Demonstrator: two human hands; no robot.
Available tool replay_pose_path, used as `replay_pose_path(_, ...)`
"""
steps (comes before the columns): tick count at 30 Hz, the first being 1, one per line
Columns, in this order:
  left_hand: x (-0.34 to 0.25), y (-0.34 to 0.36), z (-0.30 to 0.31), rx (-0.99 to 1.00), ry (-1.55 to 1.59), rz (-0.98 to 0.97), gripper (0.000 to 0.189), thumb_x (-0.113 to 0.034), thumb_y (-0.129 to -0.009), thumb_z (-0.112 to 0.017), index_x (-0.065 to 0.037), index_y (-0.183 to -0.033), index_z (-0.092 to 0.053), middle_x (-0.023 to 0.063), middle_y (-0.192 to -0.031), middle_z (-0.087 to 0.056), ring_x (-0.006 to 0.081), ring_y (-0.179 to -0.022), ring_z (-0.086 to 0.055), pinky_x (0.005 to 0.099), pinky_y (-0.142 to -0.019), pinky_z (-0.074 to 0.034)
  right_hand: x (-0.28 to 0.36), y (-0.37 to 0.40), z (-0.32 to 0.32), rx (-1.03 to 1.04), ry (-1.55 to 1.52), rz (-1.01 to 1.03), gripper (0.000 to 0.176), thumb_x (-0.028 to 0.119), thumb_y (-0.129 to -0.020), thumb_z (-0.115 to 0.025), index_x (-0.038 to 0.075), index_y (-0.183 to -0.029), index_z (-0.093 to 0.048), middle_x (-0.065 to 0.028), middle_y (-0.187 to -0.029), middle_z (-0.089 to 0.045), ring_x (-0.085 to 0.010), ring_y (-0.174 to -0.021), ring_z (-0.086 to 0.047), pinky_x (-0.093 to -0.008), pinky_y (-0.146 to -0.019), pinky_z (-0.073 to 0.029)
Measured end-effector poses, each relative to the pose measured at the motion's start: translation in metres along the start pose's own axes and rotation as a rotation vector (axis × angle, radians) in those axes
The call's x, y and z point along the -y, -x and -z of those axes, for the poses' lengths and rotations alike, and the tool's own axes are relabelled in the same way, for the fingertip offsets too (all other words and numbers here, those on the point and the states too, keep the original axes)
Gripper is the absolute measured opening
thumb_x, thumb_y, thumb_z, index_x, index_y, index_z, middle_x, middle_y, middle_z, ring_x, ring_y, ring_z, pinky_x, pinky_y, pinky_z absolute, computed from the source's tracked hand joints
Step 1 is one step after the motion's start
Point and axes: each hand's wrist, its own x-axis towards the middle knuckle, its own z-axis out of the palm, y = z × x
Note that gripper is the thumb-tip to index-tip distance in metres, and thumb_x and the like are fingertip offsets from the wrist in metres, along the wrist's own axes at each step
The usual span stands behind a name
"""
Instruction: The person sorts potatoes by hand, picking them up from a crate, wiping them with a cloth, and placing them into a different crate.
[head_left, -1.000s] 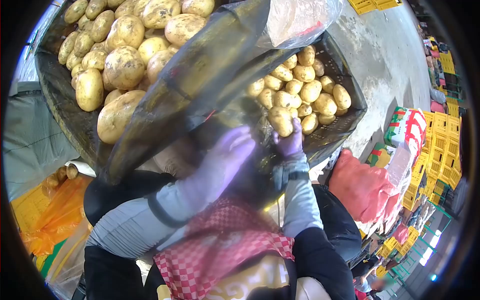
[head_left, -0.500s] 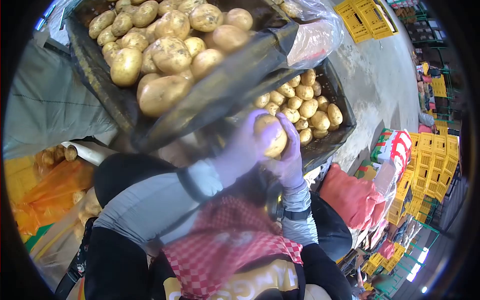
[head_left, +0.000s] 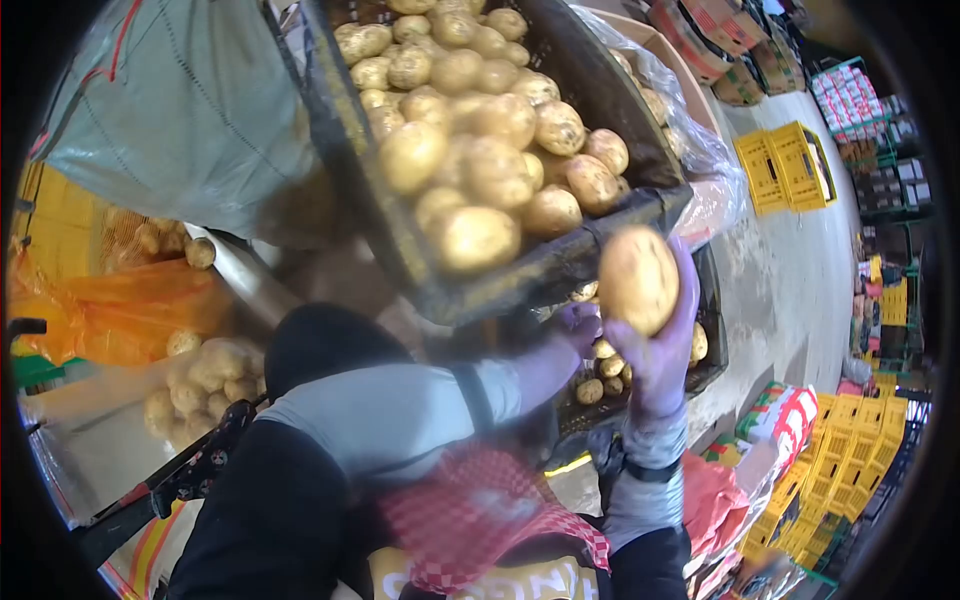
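Note:
My right hand (head_left: 662,345), in a thin purple glove, is closed around a large potato (head_left: 638,280), held up in front of the crate corner. My left hand (head_left: 560,355), gloved alike, is beside it to the left, slightly blurred. Its fingers look loosely apart, with nothing visible in them. Above is a dark-lined crate (head_left: 520,280) heaped with large potatoes (head_left: 480,240). Behind and below my hands is a lower dark crate (head_left: 712,350) of smaller potatoes (head_left: 590,391), partly hidden by my hands and the upper crate.
A grey-green sack (head_left: 190,120) stands at upper left, above orange netting (head_left: 130,310) and a clear bag of potatoes (head_left: 205,385). Plastic film (head_left: 715,185) covers a box at right. Yellow crates (head_left: 785,170) stand on the concrete floor, with several stacked yellow crates (head_left: 850,450) farther right.
Both hands were together around the potato; now my right hand alone holds it, and my left hand has come away. The view has shifted, so the crates appear farther right.

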Motion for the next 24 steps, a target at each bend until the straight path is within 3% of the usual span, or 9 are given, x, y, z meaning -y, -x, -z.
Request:
replay_pose_path(3, -0.014, 0.003, 0.004, 0.046, -0.171, 0.188, 0.032, -0.029, -0.099, -0.057, -0.006, -0.122, -0.059, 0.0055, -0.101, -0.066, 0.0164, -0.084, -0.059, 0.03, -0.071, -0.046, 0.018, -0.071, -0.046, 0.231, 0.274, 0.102, 0.093, 0.03, -0.074, -0.083, 0.0, -0.146, -0.032, -0.0198, -0.138, -0.046, -0.0273, -0.127, -0.049, -0.0354, -0.105, -0.042)
replay_pose_path(4, -0.017, 0.003, 0.004, 0.052, -0.212, 0.219, 0.034, -0.03, -0.099, -0.056, -0.006, -0.123, -0.059, 0.0063, -0.103, -0.066, 0.017, -0.086, -0.06, 0.0305, -0.074, -0.046, 0.031, -0.085, -0.071, 0.286, 0.104, -0.121, 0.088, 0.031, -0.077, -0.081, 0.001, -0.146, -0.034, -0.0218, -0.137, -0.049, -0.0285, -0.128, -0.048, -0.0355, -0.104, -0.042)
replay_pose_path(6, -0.018, 0.002, 0.003, 0.059, -0.274, 0.257, 0.036, -0.032, -0.099, -0.056, -0.006, -0.124, -0.058, 0.0078, -0.106, -0.067, 0.0183, -0.091, -0.06, 0.0315, -0.079, -0.046, -0.017, -0.115, -0.098, 0.485, 0.409, -0.009, 0.078, 0.03, -0.082, -0.077, 0.003, -0.144, -0.038, -0.0152, -0.123, -0.058, -0.0216, -0.109, -0.059, -0.0324, -0.094, -0.048)
replay_pose_path(10, -0.013, -0.001, 0.002, 0.075, -0.358, 0.294, 0.042, -0.035, -0.099, -0.055, -0.005, -0.127, -0.058, 0.0108, -0.113, -0.067, 0.0207, -0.101, -0.061, 0.0334, -0.089, -0.046, -0.026, -0.141, -0.126, 0.801, 0.911, 0.115, 0.055, 0.033, -0.082, -0.075, 0.003, -0.123, -0.054, -0.0243, -0.12, -0.059, -0.0374, -0.11, -0.06, -0.0422, -0.096, -0.047)
replay_pose_path(15, -0.067, 0.018, -0.004, 0.156, -0.559, 0.437, 0.034, -0.035, -0.1, -0.051, -0.005, -0.115, -0.06, 0.0065, -0.101, -0.064, 0.0178, -0.09, -0.058, 0.0341, -0.082, -0.045, -0.027, -0.151, -0.147, 0.827, 0.907, 0.121, 0.047, 0.036, -0.082, -0.075, 0.003, -0.11, -0.058, -0.0186, -0.104, -0.067, -0.0375, -0.101, -0.064, -0.0438, -0.088, -0.049)
replay_pose_path(18, -0.011, 0.006, 0.012, 0.157, -0.265, 0.13, 0.033, -0.039, -0.1, -0.05, -0.009, -0.112, -0.058, 0.0007, -0.09, -0.059, 0.0135, -0.082, -0.053, 0.0329, -0.075, -0.045, -0.025, -0.161, -0.122, 0.892, 0.903, 0.168, 0.045, 0.029, -0.084, -0.072, 0.005, -0.119, -0.058, -0.0173, -0.105, -0.068, -0.0341, -0.102, -0.065, -0.0399, -0.088, -0.05)
replay_pose_path(19, -0.016, -0.004, 0.019, 0.285, -0.534, 0.124, 0.034, -0.04, -0.1, -0.05, -0.01, -0.115, -0.057, 0.0007, -0.093, -0.059, 0.0133, -0.084, -0.053, 0.0328, -0.079, -0.046, -0.011, -0.163, -0.104, 0.937, 0.861, 0.121, 0.046, 0.023, -0.086, -0.069, 0.007, -0.128, -0.056, -0.0157, -0.107, -0.067, -0.0305, -0.104, -0.065, -0.0361, -0.088, -0.051)
replay_pose_path(21, 0.0, -0.009, 0.021, 0.137, -0.151, 0.338, 0.031, -0.031, -0.099, -0.055, -0.011, -0.122, -0.055, 0.0018, -0.104, -0.061, 0.013, -0.095, -0.055, 0.0293, -0.086, -0.045, -0.011, -0.159, -0.058, 0.567, 0.735, 0.08, 0.039, 0.02, -0.086, -0.069, 0.008, -0.122, -0.062, -0.0126, -0.107, -0.068, -0.029, -0.102, -0.065, -0.0339, -0.088, -0.051)
replay_pose_path(24, -0.013, -0.004, 0.02, 0.052, -0.216, 0.258, 0.035, -0.028, -0.097, -0.06, -0.011, -0.127, -0.057, 0.0031, -0.117, -0.063, 0.0144, -0.106, -0.06, 0.03, -0.092, -0.046, -0.018, -0.135, 0.048, 0.187, 0.403, 0.163, 0.04, 0.022, -0.09, -0.067, 0.006, -0.127, -0.06, -0.0093, -0.107, -0.067, -0.0187, -0.098, -0.063, -0.0284, -0.086, -0.05)
